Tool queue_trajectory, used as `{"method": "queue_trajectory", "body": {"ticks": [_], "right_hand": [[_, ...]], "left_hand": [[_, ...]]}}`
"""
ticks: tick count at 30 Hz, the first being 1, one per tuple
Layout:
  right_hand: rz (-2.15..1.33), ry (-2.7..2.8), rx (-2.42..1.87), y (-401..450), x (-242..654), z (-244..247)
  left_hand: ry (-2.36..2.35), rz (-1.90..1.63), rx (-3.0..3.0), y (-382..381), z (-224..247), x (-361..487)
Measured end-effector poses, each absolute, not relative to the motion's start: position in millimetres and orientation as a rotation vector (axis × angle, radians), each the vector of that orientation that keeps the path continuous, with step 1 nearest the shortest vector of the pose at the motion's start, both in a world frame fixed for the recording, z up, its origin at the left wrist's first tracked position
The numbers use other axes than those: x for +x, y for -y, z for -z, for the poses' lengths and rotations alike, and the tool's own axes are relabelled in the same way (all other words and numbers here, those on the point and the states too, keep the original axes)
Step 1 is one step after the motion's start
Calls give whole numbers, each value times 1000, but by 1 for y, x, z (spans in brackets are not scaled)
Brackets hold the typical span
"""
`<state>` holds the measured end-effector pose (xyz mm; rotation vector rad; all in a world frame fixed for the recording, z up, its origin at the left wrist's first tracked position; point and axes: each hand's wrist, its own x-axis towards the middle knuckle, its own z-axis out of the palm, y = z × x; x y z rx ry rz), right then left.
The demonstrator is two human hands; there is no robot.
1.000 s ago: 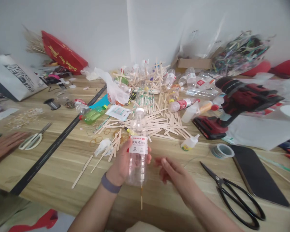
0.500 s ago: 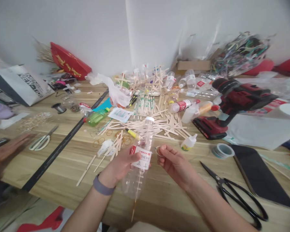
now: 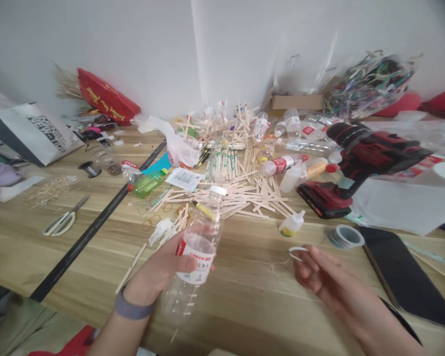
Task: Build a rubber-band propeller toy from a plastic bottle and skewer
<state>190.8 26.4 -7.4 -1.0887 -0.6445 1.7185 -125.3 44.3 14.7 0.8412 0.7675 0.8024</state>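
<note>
A clear plastic bottle (image 3: 187, 296) with a red and white label and a white cap tilts over the table's near side. My left hand (image 3: 166, 264) is wrapped round its middle, the thumb on the label. To the right, my right hand (image 3: 319, 274) pinches a small white ring (image 3: 297, 254), from which a thin thread trails leftward. The fingers of that hand are closed on the ring, apart from the bottle. Part of a thin stick (image 3: 174, 336) shows below the bottle's base.
Wooden sticks (image 3: 244, 198) lie piled mid-table with several bottles behind. A glue bottle (image 3: 291, 225), tape roll (image 3: 345, 236), phone (image 3: 408, 272) and red drill (image 3: 359, 163) are on the right. White-handled scissors (image 3: 65, 217) lie left of a black strip (image 3: 96, 227).
My left hand and the bottle have moved left and down. My right hand has moved right with the ring, away from the bottle, now covering most of the black scissors. The person's hand at left is gone.
</note>
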Motion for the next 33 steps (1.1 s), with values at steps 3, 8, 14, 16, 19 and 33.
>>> {"method": "queue_trajectory", "body": {"ticks": [3, 8, 14, 16, 19, 33], "right_hand": [[-1554, 496, -1270, -23, 208, 5], [-1388, 210, -1316, -26, 226, -2], [-1232, 176, -1166, -31, 220, -9], [-1254, 230, -1186, -30, 214, -8], [-1355, 384, -1252, -29, 200, -2], [-1763, 990, -1080, -30, 107, -18]], "left_hand": [[-808, -834, 841, -38, -19, -131], [-804, -850, 825, -35, -24, -134], [-877, -885, 813, -38, -21, -137], [-869, -862, 811, -38, -19, -137], [-845, -819, 826, -38, -18, -133], [-802, -767, 848, -37, -23, -109]]}}
